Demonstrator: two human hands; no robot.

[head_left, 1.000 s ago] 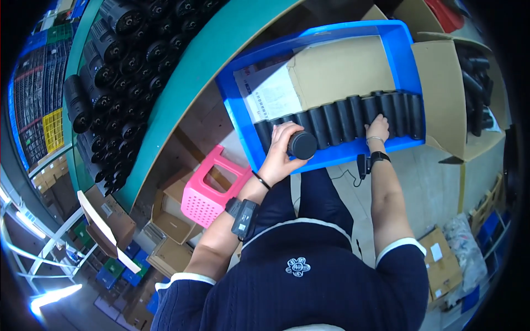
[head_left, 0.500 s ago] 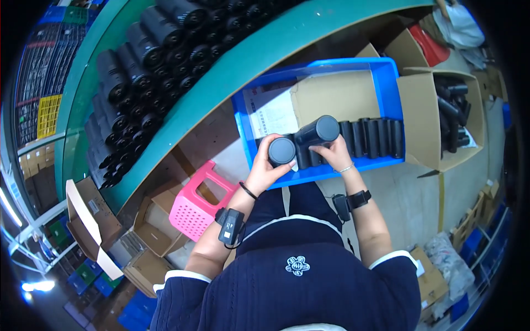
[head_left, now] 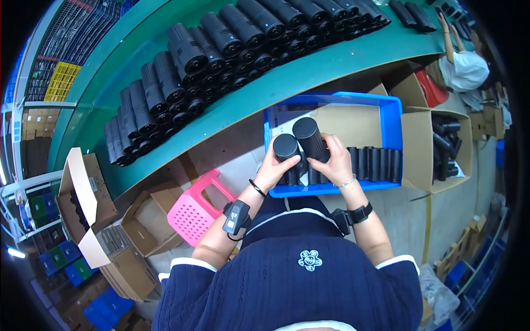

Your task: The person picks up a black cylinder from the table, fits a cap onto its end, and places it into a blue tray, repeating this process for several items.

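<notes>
My left hand [head_left: 271, 172] is wrapped round a black cylinder [head_left: 286, 146], whose round flat end faces up. Held in my right hand [head_left: 338, 161] is a second black cylinder [head_left: 313, 144] with grooved sides, leaning so that its top end sits beside the first one. Both are above the near side of a blue bin [head_left: 391, 118]. Inside the bin, a row of slimmer black cylinders [head_left: 379, 165] stands along the near wall, partly hidden by my hands. Cardboard lines the bin's far part.
A green workbench [head_left: 232, 105] carries a large stack of black cylinders [head_left: 221, 49]. Right of the bin stands a carton [head_left: 417, 149] with black parts. A pink stool [head_left: 193, 212] and open cartons [head_left: 146, 223] are at left. Another person [head_left: 465, 69] works at far right.
The right-hand cylinder has swung from leaning right to leaning left, its top now near the left-hand one. My view has shifted, showing more of the workbench and the other person.
</notes>
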